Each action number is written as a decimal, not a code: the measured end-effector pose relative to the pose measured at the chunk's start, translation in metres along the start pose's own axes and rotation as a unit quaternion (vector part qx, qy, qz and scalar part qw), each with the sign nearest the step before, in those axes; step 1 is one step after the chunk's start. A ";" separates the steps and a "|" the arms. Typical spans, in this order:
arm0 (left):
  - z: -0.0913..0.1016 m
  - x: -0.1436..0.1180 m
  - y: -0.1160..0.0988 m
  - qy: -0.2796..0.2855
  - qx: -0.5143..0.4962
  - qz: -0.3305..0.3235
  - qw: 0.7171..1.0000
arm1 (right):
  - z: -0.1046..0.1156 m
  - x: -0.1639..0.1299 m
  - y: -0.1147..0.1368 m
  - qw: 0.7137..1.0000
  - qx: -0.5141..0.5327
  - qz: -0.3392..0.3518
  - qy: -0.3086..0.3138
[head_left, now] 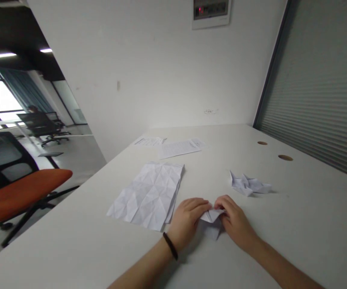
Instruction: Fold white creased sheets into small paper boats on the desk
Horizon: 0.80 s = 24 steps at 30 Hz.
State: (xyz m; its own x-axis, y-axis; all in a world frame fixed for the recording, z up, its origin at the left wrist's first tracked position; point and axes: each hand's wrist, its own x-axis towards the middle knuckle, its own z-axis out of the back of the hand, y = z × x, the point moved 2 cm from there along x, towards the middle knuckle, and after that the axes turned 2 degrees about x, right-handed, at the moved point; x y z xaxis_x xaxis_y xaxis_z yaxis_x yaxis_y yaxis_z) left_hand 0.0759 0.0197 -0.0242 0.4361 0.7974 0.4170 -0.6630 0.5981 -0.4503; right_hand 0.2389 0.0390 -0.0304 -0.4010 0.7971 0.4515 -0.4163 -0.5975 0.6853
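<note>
I see a creased sheet (pixel 149 194) left on the tabletop (pixel 296 224). My left hand (pixel 188 218) and right hand (pixel 235 218) both pinch the small folded paper (pixel 212 220) between them; a crumpled piece (pixel 248 184) lies right.

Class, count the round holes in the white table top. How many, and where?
2. Both lie along the table's right side near the ribbed wall: the far hole and the nearer hole. None seems hidden.

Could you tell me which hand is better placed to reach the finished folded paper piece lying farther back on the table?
The right hand: the finished folded piece lies just beyond it on that side, while the left hand sits beside the creased sheets.
</note>
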 end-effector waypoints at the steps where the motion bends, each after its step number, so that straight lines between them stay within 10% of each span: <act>1: 0.004 -0.001 0.004 0.030 0.037 -0.015 0.999 | 0.000 0.001 -0.002 1.000 0.003 0.000 0.019; 7: 0.015 -0.013 0.017 0.191 0.100 -0.060 0.975 | 0.001 0.002 -0.002 0.994 -0.044 0.009 0.099; 24: 0.018 -0.009 0.013 0.083 0.027 0.086 0.992 | -0.001 0.003 0.006 0.992 -0.030 -0.012 0.124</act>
State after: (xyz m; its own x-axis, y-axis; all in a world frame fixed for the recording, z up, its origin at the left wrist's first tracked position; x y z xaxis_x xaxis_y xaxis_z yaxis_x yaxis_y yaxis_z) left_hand 0.0528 0.0188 -0.0193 0.4041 0.8925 0.2005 -0.7665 0.4500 -0.4584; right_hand 0.2342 0.0377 -0.0253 -0.5755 0.7701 0.2752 -0.4731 -0.5880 0.6560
